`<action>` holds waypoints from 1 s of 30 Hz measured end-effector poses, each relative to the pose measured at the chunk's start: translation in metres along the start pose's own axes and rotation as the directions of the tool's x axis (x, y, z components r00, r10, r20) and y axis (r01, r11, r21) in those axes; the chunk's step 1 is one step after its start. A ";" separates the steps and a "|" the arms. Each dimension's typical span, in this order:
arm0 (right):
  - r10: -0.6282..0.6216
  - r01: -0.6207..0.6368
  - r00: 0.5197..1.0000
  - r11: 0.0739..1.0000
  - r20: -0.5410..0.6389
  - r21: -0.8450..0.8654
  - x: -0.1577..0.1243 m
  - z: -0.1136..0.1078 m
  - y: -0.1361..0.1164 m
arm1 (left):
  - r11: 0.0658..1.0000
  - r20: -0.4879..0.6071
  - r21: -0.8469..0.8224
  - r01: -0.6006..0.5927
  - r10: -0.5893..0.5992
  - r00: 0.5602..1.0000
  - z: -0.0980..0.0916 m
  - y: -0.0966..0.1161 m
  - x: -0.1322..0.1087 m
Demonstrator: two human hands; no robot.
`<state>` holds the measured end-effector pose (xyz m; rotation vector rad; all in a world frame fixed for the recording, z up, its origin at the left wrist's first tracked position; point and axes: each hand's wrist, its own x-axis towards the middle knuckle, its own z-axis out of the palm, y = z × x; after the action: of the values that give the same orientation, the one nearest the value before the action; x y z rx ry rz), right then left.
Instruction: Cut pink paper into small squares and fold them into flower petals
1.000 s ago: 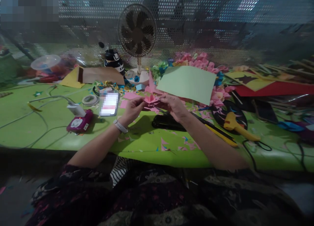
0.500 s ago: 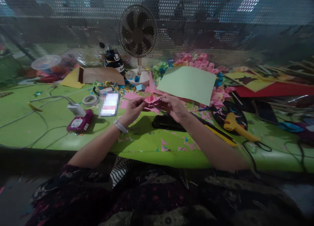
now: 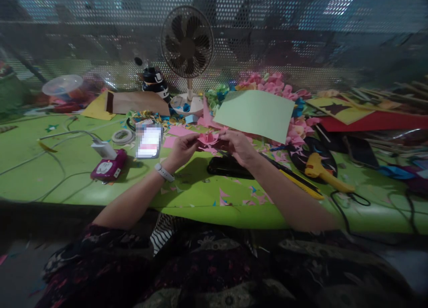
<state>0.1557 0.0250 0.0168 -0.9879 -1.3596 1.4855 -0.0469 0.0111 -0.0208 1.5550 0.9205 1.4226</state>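
Between my two hands is a pink paper flower (image 3: 208, 139), raised over the green table (image 3: 197, 192). My left hand (image 3: 182, 149) pinches its left edge with thumb and fingers; a white band circles that wrist. On the other side, my right hand (image 3: 237, 146) is closed on the flower's right edge. Below my right hand lies a long black tool (image 3: 227, 166), partly hidden by the wrist. Pink paper scraps (image 3: 223, 195) are scattered on the table nearer to me.
A phone (image 3: 149, 141), a tape roll (image 3: 122, 137) and a purple power adapter (image 3: 109, 164) lie to the left. Rightward are a yellow cutter (image 3: 302, 185) and a yellow glue gun (image 3: 323, 172). Behind stand a fan (image 3: 187, 45), pale green paper (image 3: 256, 114) and heaped pink paper flowers (image 3: 267, 84).
The paper flower has tilted and turned slightly between my fingers, and its shape looks flatter. Both hands stay in nearly the same place.
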 end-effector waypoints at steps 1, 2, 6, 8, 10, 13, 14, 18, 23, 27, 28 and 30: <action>0.003 -0.003 1.000 1.000 0.001 -0.012 0.000 0.000 0.000 | 1.000 0.000 0.019 -0.012 0.012 1.000 0.000 -0.002 0.000; 0.006 -0.006 1.000 1.000 0.004 -0.015 0.000 0.000 0.000 | 0.999 0.005 0.041 -0.027 0.027 1.000 -0.001 -0.003 0.000; 0.014 -0.014 1.000 1.000 -0.020 0.014 0.000 0.001 -0.001 | 0.990 0.031 0.100 -0.097 0.095 0.995 -0.001 -0.008 0.000; 0.028 -0.027 0.999 0.999 -0.034 0.024 0.000 0.002 -0.001 | 0.990 0.038 0.091 -0.105 0.102 0.994 -0.001 -0.008 0.000; 0.039 -0.038 0.999 0.999 -0.031 0.038 0.000 0.002 -0.001 | 0.994 0.044 0.062 -0.091 0.088 0.995 0.000 -0.006 0.000; -0.003 0.003 1.000 1.000 0.005 0.011 -0.001 0.004 0.000 | 0.996 0.061 0.033 -0.080 0.078 0.995 0.001 -0.003 -0.001; -0.039 0.039 0.999 0.999 0.026 -0.028 -0.001 0.004 0.000 | 0.996 0.067 0.037 -0.085 0.082 0.994 0.001 -0.003 -0.001; -0.213 0.241 0.969 0.928 0.127 -0.285 -0.003 0.001 0.001 | 0.982 0.089 0.132 -0.133 0.122 0.989 -0.001 -0.003 0.000; -0.412 0.454 0.881 0.595 0.233 -0.664 -0.005 -0.006 -0.001 | 0.888 0.160 0.357 -0.291 0.249 0.955 -0.006 0.002 0.002; -0.441 0.514 0.833 0.390 0.334 -0.764 -0.005 -0.006 0.001 | 0.793 0.217 0.509 -0.335 0.258 0.941 -0.008 0.011 0.002; -0.423 0.514 0.836 0.384 0.349 -0.767 -0.005 -0.006 0.002 | 0.779 0.221 0.528 -0.339 0.259 0.940 -0.009 0.012 0.002; -0.395 0.506 0.845 0.370 0.361 -0.779 -0.005 -0.005 0.004 | 0.759 0.231 0.549 -0.352 0.267 0.936 -0.009 0.014 0.001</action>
<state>0.1614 0.0217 0.0123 -0.9526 -2.3305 0.3430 -0.0555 0.0072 -0.0071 2.3348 1.1177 1.2851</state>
